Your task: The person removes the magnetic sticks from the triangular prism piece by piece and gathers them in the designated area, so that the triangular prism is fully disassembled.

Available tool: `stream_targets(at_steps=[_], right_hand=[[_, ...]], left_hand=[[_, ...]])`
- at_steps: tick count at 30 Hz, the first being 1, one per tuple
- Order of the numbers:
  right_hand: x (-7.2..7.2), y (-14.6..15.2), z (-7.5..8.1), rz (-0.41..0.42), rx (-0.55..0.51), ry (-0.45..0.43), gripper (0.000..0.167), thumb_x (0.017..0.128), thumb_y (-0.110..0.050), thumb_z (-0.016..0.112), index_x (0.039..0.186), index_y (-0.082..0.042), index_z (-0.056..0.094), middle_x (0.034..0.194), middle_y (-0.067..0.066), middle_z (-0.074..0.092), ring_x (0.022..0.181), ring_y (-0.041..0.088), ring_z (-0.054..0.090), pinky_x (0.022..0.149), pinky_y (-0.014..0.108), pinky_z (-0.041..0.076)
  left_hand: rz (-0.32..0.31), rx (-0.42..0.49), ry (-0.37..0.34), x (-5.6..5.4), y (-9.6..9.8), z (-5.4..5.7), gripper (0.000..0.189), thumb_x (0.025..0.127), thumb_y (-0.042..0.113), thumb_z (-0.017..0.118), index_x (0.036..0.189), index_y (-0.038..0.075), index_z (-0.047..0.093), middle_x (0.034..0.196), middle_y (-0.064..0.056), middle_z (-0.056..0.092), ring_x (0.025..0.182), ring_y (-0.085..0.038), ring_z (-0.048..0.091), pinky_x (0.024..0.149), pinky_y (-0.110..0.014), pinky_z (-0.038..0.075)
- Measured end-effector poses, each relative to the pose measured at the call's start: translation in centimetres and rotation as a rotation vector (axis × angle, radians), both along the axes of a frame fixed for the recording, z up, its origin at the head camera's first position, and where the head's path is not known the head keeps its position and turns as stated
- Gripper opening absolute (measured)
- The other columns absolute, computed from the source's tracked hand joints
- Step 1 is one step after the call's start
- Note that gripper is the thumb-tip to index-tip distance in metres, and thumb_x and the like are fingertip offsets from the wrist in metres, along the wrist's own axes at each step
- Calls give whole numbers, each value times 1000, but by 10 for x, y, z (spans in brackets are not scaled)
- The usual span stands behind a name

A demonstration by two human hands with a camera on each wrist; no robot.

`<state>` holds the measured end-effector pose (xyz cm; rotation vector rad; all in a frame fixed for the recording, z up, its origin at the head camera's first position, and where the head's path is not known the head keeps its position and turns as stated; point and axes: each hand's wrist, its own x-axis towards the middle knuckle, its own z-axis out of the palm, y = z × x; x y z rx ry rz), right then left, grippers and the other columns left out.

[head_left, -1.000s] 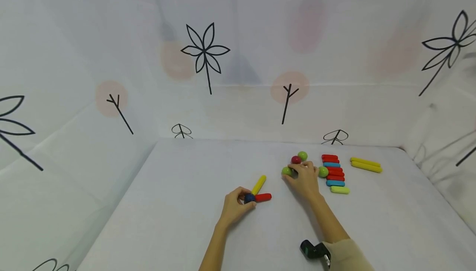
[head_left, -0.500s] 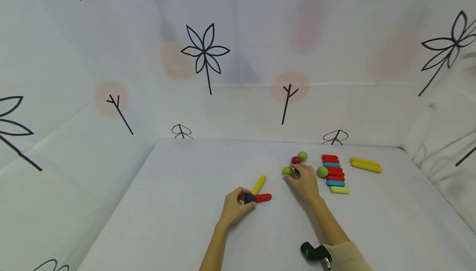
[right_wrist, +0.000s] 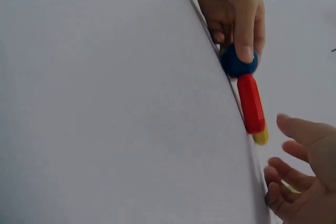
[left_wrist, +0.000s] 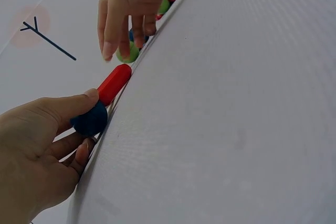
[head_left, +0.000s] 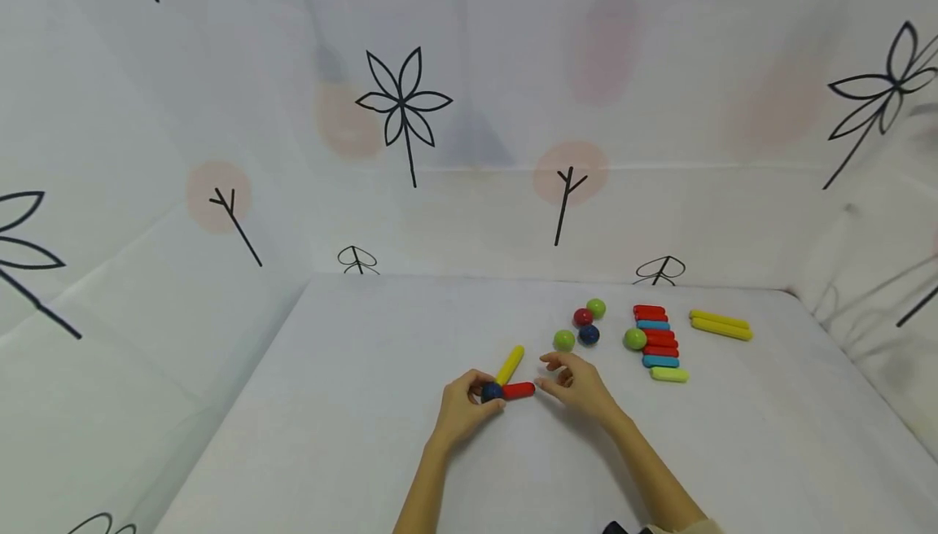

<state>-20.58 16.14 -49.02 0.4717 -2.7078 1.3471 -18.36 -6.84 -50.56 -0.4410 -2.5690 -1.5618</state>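
Note:
My left hand [head_left: 462, 408] holds a dark blue ball [head_left: 492, 391] on the white table, thumb and fingers curled about it. A red rod [head_left: 519, 390] and a yellow rod [head_left: 510, 364] reach out from this ball at an angle to each other. In the right wrist view, the red rod [right_wrist: 251, 103] meets the blue ball, and only the tip of the yellow rod [right_wrist: 261, 136] shows behind it. My right hand [head_left: 579, 387] is close to the red rod's free end, fingers bent loosely with nothing between them.
Beyond my right hand lie green balls [head_left: 563, 340], a red ball [head_left: 583, 317] and another dark blue ball [head_left: 589, 334]. Farther right are a column of red, blue and lime rods [head_left: 661, 344], a green ball [head_left: 635, 339] beside it, and two yellow rods [head_left: 721, 326]. Printed cloth walls surround the table.
My right hand has drawn back from the ball cluster, toward me and left to the red rod's end. A second dark blue ball now shows in the cluster. My left hand has stayed put.

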Motion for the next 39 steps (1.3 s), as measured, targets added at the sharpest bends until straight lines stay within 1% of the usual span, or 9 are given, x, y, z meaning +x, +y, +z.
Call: stream_targets(at_steps=[2,4,8,15,25,29,33,35,39], right_hand=[[5,-4,-1,72,19,-26,38,82,-19,73,114,-1,62,97,7,63,74,11,52,65,19,47],[9,-8,-2,138,24,-9,38,82,-18,73,113,1,62,96,7,63,71,9,50,63,20,46],[13,-17,-4,175,41,59,34,80,-15,74,107,3,65,90,6,60,66,5,47,58,20,43],[14,-25,-10,122,90,105,24,77,-19,77,92,-2,70,79,-2,58,65,4,47,56,20,42],[17,-29,-9,86,121,63,21,76,-25,78,85,-8,70,72,-8,56,62,2,45,55,19,40],[20,-29,-5,55,131,19,20,76,-25,77,83,-8,69,68,-8,55,61,6,44,54,21,39],[24,-25,-1,-27,133,-60,17,77,-24,77,80,-10,67,66,-6,52,64,10,45,57,22,39],[25,-19,0,-64,131,-89,16,77,-22,77,82,-11,67,68,-6,52,66,11,46,58,22,40],[26,3,4,-74,86,-114,21,78,-19,77,92,-8,69,76,-3,58,71,13,49,62,21,44]], left_hand=[[-2,2,6,0,0,-1,33,74,18,78,100,3,65,86,-5,64,73,-12,52,62,-18,43],[-4,3,9,-1,0,-1,33,74,18,78,100,3,65,86,-5,64,74,-11,52,62,-18,43],[-6,1,23,-1,-1,-1,32,74,17,78,99,2,65,85,-5,64,73,-10,52,62,-18,43],[-17,3,7,0,-1,-1,33,73,19,79,98,3,66,86,-5,65,73,-12,53,63,-18,42],[-8,7,10,0,-1,-3,32,73,20,80,97,4,67,87,-5,66,74,-11,54,63,-18,42],[-6,15,12,0,-1,-4,32,72,19,80,97,4,67,86,-5,66,74,-11,55,62,-18,42],[-9,13,6,1,0,-5,32,72,18,80,97,4,67,86,-5,66,74,-13,56,62,-18,42],[-12,9,2,1,0,-5,32,72,18,80,97,4,67,86,-5,66,75,-14,56,63,-18,42],[-11,13,-1,-1,0,-4,32,72,18,80,97,3,67,88,-6,66,77,-15,56,65,-19,43]])
